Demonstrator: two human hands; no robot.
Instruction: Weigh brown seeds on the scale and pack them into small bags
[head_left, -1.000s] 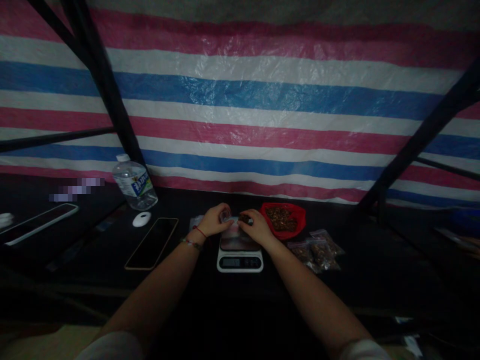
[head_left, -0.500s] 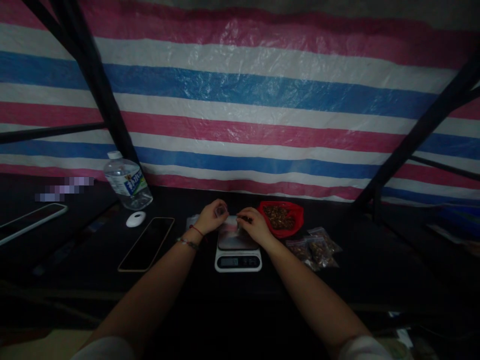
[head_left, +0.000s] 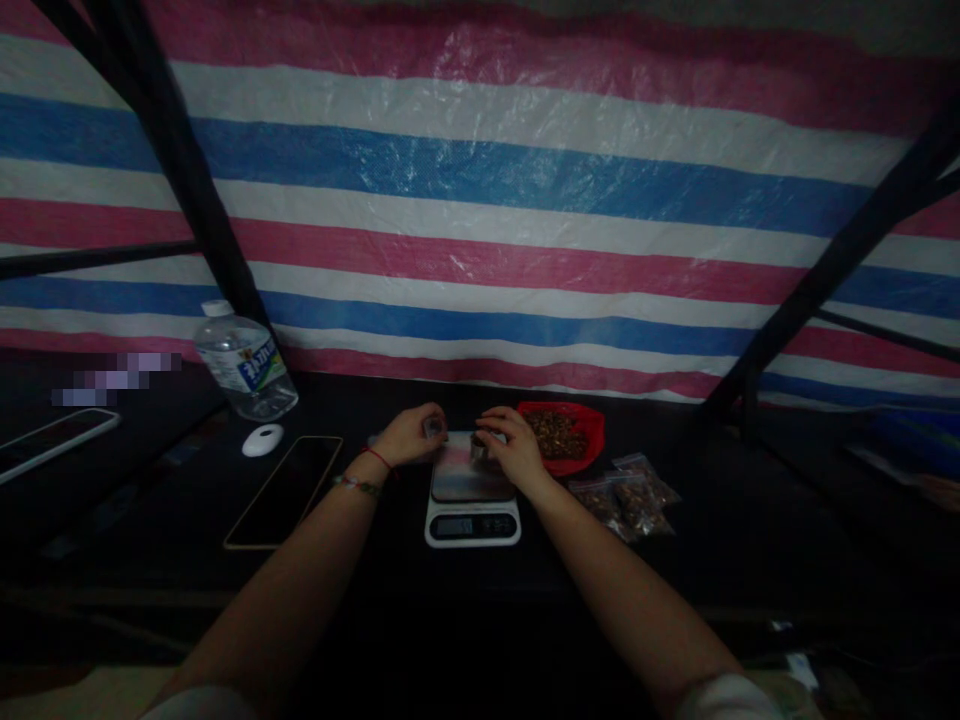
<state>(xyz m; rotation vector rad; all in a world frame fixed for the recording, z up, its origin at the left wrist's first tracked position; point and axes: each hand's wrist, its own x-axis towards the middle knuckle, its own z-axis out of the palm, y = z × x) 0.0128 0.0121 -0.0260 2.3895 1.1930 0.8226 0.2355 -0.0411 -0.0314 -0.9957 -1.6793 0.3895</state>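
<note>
A white kitchen scale point(head_left: 472, 530) with a shiny metal plate and a lit display stands in front of me. Over the far left of its plate, my left hand point(head_left: 409, 435) is closed on a small clear plastic bag point(head_left: 433, 427), mostly hidden by the fingers. My right hand point(head_left: 516, 448) grips a small cup point(head_left: 478, 447) with dark contents at the plate's far right. Just beyond that hand is a red tray point(head_left: 589, 462) of brown, nut-like or seed-like pieces. Several filled zip bags point(head_left: 634, 500) lie to the right of the scale.
A dark phone point(head_left: 285, 492) and a white oval object point(head_left: 262, 440) lie on the left. Behind them stands a large clear bottle point(head_left: 247, 365). Another phone point(head_left: 56, 445) rests at the far left. A striped tarp point(head_left: 510, 240) and dark metal posts point(head_left: 202, 200) close off the back.
My left hand has moved slightly left, away from my right hand. My right hand has turned a little, so the small cup shows more. The view has shifted slightly.
</note>
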